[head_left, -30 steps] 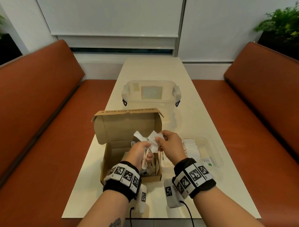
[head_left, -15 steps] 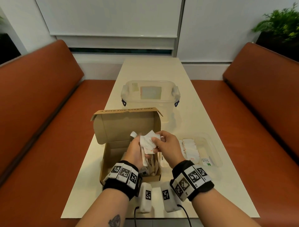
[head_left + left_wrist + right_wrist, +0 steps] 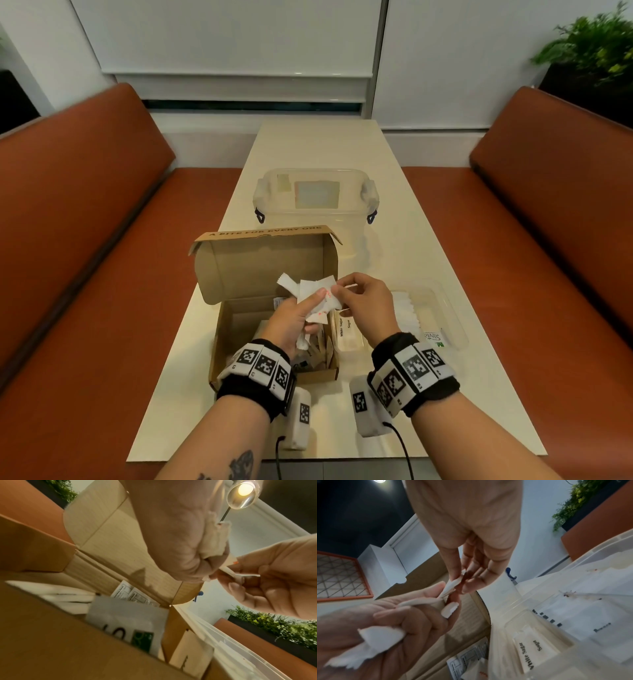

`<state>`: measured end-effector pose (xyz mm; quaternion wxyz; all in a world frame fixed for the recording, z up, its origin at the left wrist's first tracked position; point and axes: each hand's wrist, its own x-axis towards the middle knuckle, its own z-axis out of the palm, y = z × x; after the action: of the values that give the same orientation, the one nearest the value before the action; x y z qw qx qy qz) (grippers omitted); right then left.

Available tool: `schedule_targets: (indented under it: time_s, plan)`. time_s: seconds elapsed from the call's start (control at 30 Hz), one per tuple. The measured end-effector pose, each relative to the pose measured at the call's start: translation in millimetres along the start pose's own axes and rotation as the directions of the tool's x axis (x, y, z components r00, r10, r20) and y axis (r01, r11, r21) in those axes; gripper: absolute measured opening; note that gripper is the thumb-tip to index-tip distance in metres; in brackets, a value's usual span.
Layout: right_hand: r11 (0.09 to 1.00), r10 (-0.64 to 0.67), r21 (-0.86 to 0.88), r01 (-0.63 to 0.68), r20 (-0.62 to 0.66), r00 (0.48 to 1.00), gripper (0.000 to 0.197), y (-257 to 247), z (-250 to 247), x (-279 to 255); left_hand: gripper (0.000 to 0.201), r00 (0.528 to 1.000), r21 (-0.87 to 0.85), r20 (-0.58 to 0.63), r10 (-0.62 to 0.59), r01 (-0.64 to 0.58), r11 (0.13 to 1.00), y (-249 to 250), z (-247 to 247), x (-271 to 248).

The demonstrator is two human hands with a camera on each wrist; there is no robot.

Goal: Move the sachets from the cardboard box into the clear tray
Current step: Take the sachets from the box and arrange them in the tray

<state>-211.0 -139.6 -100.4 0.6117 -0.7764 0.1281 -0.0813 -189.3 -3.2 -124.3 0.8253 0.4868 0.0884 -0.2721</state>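
Note:
An open cardboard box [image 3: 222,329] stands at the table's near edge with several sachets [image 3: 317,356] inside. Above it my left hand [image 3: 294,318] grips a bunch of white sachets [image 3: 313,294], some sticking out below the fist [image 3: 380,639]. My right hand [image 3: 363,305] pinches one sachet of that bunch [image 3: 452,585] between thumb and fingers, just right of the left thumb. The clear tray [image 3: 448,318] lies right of the box and holds white sugar sachets [image 3: 344,330] and a green-printed one [image 3: 433,337].
A lidded clear plastic tub [image 3: 317,205] stands behind the box on the cream table [image 3: 411,260]. Orange benches [image 3: 85,274] flank the table on both sides. A potted plant [image 3: 596,44] sits at the back right.
Both hands stayed above the box, the sachet bunch shifting slightly in the left hand. The right hand's pinch moved onto a single sachet at the bunch's right side.

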Motion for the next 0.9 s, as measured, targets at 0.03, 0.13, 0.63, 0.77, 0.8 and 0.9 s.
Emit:
schedule_targets:
  time_s: [0.03,0.13,0.63,0.77,0.8,0.9]
  plan:
    - [1.0,0.006,0.01,-0.005,-0.016,1.0,0.012,0,0,0,0.037,1.0,0.004,-0.002,-0.001,0.001,1.0,-1,1,1]
    - [0.999,0.033,0.044,-0.03,-0.067,0.997,0.012,1,-2,2,0.027,1.0,0.001,-0.006,0.005,-0.005,1.0,-1,3,3]
    - [0.975,0.11,-0.186,-0.122,-0.071,0.991,0.007,21,-85,20,0.022,0.996,0.135,-0.079,0.041,-0.03,0.99,-11,13,4]
    - [0.885,0.107,-0.456,-0.093,0.005,0.994,0.011,27,-106,26,0.022,0.996,0.203,-0.081,0.02,-0.003,0.979,-14,16,3]
    - [0.836,0.097,-0.544,-0.067,0.027,0.995,0.01,28,-109,28,0.021,0.996,0.212,-0.088,0.015,0.004,0.977,-15,17,3]
    - [0.712,0.123,-0.702,-0.025,0.09,0.988,0.013,32,-114,30,0.019,0.995,0.212,-0.098,0.018,0.004,0.977,-18,17,3]
